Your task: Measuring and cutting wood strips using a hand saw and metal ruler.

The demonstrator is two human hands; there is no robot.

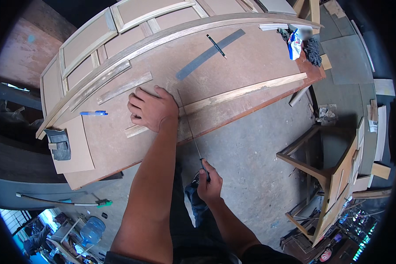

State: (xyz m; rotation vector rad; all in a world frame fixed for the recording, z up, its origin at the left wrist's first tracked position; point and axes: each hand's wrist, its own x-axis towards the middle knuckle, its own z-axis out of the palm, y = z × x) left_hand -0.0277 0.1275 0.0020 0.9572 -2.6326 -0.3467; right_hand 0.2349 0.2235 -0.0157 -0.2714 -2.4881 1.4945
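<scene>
My left hand [154,105] presses on a long pale wood strip [246,93] near the bench's front edge, its curled fingers gripping it. My right hand [210,181] is wrapped round the dark handle of a thin-bladed saw [188,123], whose blade crosses the strip just right of my left hand. A shorter weathered strip [124,87] lies above that hand. A blue pen [94,113] is to its left; farther up the workbench [92,149] a dark pencil [217,46] rests across a flat grey straightedge [189,67].
A curved framed panel [130,13] spans the back. A white packet [296,43] and dark cloth sit at the right end; a grey holder [57,145] at the left. A wooden frame structure [317,176] stands right on the concrete floor [251,145]; a water jug [93,229] is lower left.
</scene>
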